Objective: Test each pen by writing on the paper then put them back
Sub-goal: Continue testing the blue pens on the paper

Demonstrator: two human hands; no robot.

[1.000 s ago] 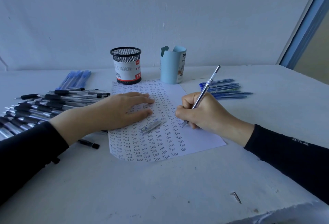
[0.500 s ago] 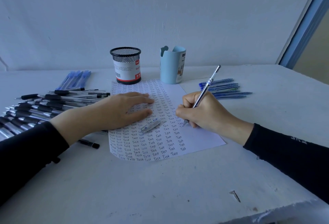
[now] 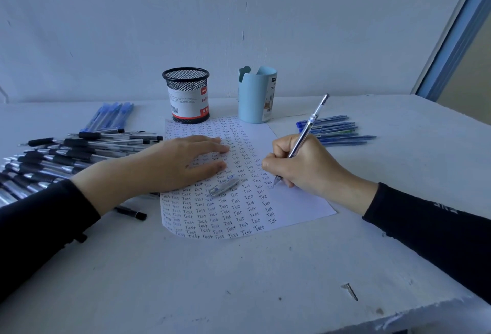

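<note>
The white table (image 3: 239,280) fills the lower half of the frame. In its middle lies a white paper sheet (image 3: 297,201), covered with rows of the handwritten word "Test", with a bare strip on its right side. At the left edge of the frame is a wide row of clear pens with black grips (image 3: 66,153).

The left hand (image 3: 172,163) lies flat on the sheet with straight fingers and presses it down. The right hand (image 3: 300,166), just right of centre, has its fingers curled round a clear pen with blue ink (image 3: 310,124). The tip comes out below the fingers and touches the paper at the right end of the written rows. The barrel rises out of the grip toward the upper right.

Behind the sheet stand a black mesh cup (image 3: 186,94) and a light blue cup (image 3: 256,97). A clear pen cap (image 3: 224,187) lies on the paper between the hands.
</note>
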